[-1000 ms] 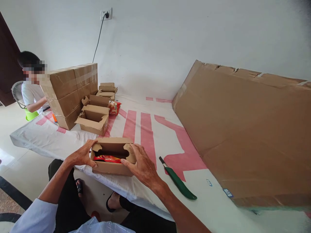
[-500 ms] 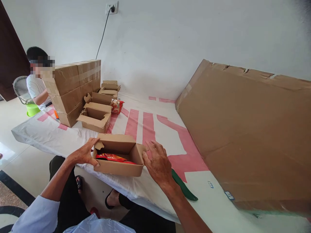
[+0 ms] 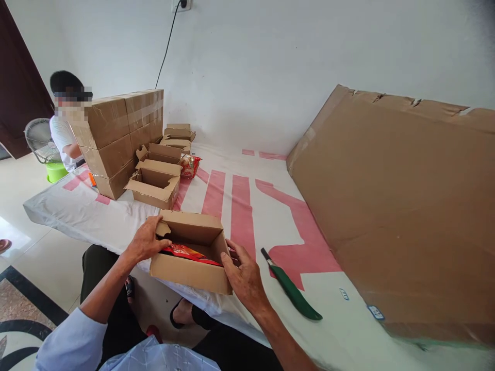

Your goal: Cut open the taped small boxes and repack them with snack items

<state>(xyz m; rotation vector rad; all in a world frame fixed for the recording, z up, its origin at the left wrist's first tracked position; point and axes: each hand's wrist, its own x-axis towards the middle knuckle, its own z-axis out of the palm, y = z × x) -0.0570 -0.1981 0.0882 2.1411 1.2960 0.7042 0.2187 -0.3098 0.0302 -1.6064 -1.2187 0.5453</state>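
An open cardboard box [image 3: 191, 275] sits at the front edge of the covered table, its top facing up. Inside lies a red packet [image 3: 189, 252], partly hidden by the front wall. My left hand [image 3: 146, 239] grips the box's left end, thumb over the rim and fingers behind. At the opposite end, my right hand [image 3: 242, 273] holds the right wall, with the thumb near the inner edge and the other fingers outside. To the right of that hand lies a green curved tool [image 3: 294, 292] with a narrow dark and metallic end.
More open cardboard boxes [image 3: 154, 188] stand at the left, beside a red snack bag [image 3: 190, 166]. Stacked taped cartons [image 3: 112, 139] rise behind them, and a person [image 3: 64, 136] sits beyond. A large cardboard sheet [image 3: 398, 216] leans on the right. A fan [image 3: 37, 139] stands far left.
My right hand has closed in on the box's right end from a looser pose. My left thumb has moved inward over the rim. The box has turned slightly, and the view has shifted.
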